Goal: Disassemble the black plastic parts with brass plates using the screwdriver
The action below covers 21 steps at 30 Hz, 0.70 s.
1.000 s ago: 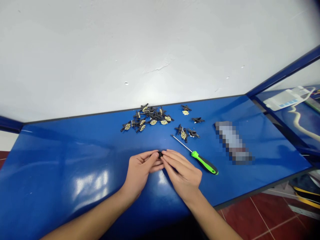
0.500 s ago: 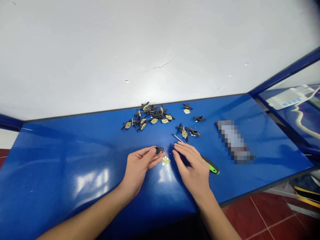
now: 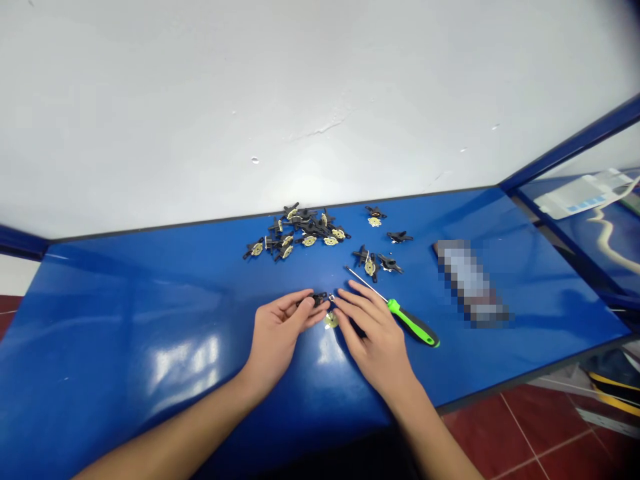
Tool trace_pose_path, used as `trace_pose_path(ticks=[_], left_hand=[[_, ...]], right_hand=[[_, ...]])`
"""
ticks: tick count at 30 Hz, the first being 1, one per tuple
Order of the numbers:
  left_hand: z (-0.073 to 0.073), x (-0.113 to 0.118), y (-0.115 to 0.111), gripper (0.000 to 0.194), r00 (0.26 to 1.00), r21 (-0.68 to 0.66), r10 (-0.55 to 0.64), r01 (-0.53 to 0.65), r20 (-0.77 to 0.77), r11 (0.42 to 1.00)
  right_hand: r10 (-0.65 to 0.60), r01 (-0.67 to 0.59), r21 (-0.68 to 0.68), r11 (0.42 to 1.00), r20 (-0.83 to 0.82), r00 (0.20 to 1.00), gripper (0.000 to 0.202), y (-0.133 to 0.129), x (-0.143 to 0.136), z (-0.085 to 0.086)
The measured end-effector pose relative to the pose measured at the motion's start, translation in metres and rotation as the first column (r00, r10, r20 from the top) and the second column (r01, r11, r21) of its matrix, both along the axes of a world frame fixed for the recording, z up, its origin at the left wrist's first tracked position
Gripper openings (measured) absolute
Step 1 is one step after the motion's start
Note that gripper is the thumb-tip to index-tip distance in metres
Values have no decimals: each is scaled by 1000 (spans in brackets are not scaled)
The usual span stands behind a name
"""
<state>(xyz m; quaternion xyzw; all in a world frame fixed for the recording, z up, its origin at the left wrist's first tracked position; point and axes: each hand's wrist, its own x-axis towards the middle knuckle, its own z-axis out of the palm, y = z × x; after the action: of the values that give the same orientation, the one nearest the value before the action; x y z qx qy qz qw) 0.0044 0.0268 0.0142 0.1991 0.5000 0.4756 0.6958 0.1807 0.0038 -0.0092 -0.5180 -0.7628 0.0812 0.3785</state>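
My left hand [image 3: 286, 327] is closed round a small black plastic part [image 3: 318, 298], pinched between thumb and fingers. Close beside it, my right hand [image 3: 373, 333] pinches a tiny shiny metal piece [image 3: 331, 298] at its fingertips, too small to name surely. Below the fingertips a brass-coloured notched disc [image 3: 331, 319] lies on the blue table, partly covered by the right hand. A screwdriver [image 3: 413, 325] with a green and black handle rests just right of my right hand, its shaft pointing up and left.
Toward the back lies a cluster of black parts with brass discs [image 3: 309, 230]. Several similar black parts [image 3: 370, 263] lie right of it. A blurred-out dark-edged object [image 3: 470, 283] is on the right of the blue table [image 3: 125, 320]. A white wall [image 3: 300, 100] rises behind.
My right hand has moved left, bringing the tiny metal piece up to the black part in my left hand. More of the screwdriver is now uncovered.
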Motion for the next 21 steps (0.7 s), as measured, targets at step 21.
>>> trace_pose_path(ticks=[21], left_hand=[[-3, 2, -1, 47, 1000, 43, -20, 20, -3, 999]], right_hand=[[-19, 30, -69, 997, 158, 987, 19, -6, -1, 3]])
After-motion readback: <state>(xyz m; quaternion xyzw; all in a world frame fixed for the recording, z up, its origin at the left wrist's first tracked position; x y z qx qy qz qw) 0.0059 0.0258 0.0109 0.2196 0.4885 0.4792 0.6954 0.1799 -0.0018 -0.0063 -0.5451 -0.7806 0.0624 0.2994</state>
